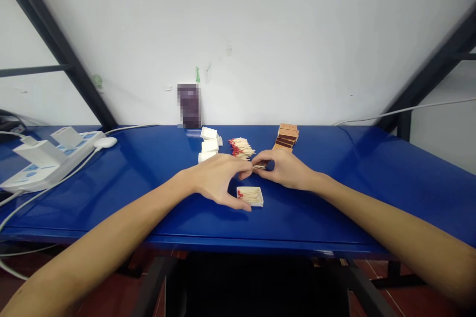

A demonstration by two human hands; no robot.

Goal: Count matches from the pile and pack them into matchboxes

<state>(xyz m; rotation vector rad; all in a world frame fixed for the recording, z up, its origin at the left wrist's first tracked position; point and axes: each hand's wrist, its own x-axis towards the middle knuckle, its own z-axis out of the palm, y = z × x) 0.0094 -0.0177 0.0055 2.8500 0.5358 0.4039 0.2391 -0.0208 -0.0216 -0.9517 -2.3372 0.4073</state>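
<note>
My right hand [284,168] pinches a small bunch of matches [259,167] between thumb and fingertips, just above the table. Close beside it is my left hand [223,178], its thumb stretched away from the fingers. The left fingertips reach the end of the held matches; whether they touch is unclear. Under the left hand lies a white matchbox tray [262,203] partly filled with red-tipped matches, the left thumb at its near left corner. Behind the hands is a loose pile of red-headed matches [241,147]. The left hand partly hides the nearest of several white trays [209,145].
Brown and orange matchbox sleeves [288,133] lie overlapped behind my right hand. On the left of the blue table [353,168] sits a white power strip [48,168] with plugs and cables. A dark, pixelated upright object [190,105] leans at the wall.
</note>
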